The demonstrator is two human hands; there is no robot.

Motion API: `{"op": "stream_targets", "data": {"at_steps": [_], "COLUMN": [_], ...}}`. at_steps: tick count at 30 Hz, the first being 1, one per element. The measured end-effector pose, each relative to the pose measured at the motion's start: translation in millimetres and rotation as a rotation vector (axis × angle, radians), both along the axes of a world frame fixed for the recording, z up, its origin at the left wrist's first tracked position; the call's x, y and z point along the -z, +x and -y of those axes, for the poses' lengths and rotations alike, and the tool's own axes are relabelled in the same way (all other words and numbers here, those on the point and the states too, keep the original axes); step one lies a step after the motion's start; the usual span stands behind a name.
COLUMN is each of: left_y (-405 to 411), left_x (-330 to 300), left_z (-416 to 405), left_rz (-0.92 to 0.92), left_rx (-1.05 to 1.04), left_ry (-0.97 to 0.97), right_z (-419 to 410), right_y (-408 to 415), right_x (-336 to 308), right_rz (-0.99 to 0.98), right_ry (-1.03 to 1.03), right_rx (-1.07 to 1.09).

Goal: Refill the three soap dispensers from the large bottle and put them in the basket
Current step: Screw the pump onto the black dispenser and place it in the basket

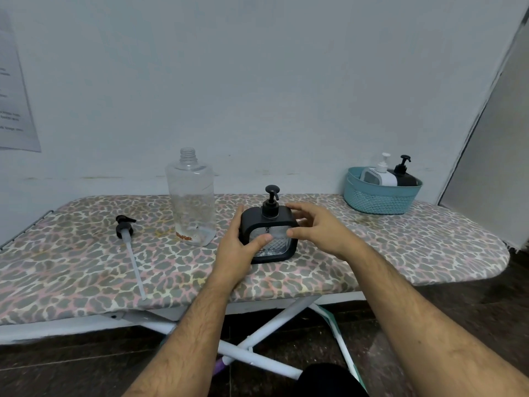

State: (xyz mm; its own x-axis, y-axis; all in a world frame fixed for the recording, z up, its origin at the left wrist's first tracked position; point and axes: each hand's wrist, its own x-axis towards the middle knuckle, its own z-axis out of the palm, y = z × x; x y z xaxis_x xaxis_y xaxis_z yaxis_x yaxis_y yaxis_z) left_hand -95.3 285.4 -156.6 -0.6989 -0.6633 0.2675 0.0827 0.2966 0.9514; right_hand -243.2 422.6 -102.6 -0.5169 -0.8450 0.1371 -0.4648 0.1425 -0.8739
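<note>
A square black-framed soap dispenser (269, 233) with a clear patterned front and a black pump stands upright mid-board. My left hand (237, 247) grips its left side, thumb across the clear front. My right hand (317, 227) hovers at its right side, fingers loosely spread, thumb near the front corner; contact is unclear. The large clear bottle (192, 196) stands uncapped just left, almost empty. Its black pump cap with a long tube (128, 242) lies on the board further left. A teal basket (380, 193) at the back right holds a white dispenser (379, 174) and a black dispenser (403, 174).
The work surface is an ironing board (400, 247) with a leopard-print cover, set against a pale wall. Its white crossed legs show below the front edge over a dark floor. A paper sheet (14, 90) hangs on the wall at far left.
</note>
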Motion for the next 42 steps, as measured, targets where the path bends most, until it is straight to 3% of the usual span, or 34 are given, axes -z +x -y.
{"op": "stream_targets", "data": {"at_steps": [7,14,24,36,42], "left_y": [-6.8,-41.9,-126.0,-211.2,-250.9], "left_x": [-10.1,-31.2,-55.4,-55.0,-53.5], "left_z": [-6.4,-22.1,-46.4,-42.0,-47.0], "left_rz": [0.029,0.011,-0.039,0.097,0.190], "left_rx": [-0.002,0.067,0.095,0.223,0.279], "left_ry": [-0.053,-0.084,-0.017,-0.098,-0.178], "right_z": [-14.7,-39.5,-67.7,-66.6,-50.3], "right_y": [-10.7,-31.5,-88.0,-189.2,-226.2], "right_x": [-1.5,-12.5,-27.1,-60.5,-70.7], "right_rz": [-0.077,-0.063,-0.155,-0.275,-0.313], "right_ry": [0.057,-0.033,-0.135,-0.214,-0.149], "right_rx": [0.008,0.105,0.448,0.812,0.916]}}
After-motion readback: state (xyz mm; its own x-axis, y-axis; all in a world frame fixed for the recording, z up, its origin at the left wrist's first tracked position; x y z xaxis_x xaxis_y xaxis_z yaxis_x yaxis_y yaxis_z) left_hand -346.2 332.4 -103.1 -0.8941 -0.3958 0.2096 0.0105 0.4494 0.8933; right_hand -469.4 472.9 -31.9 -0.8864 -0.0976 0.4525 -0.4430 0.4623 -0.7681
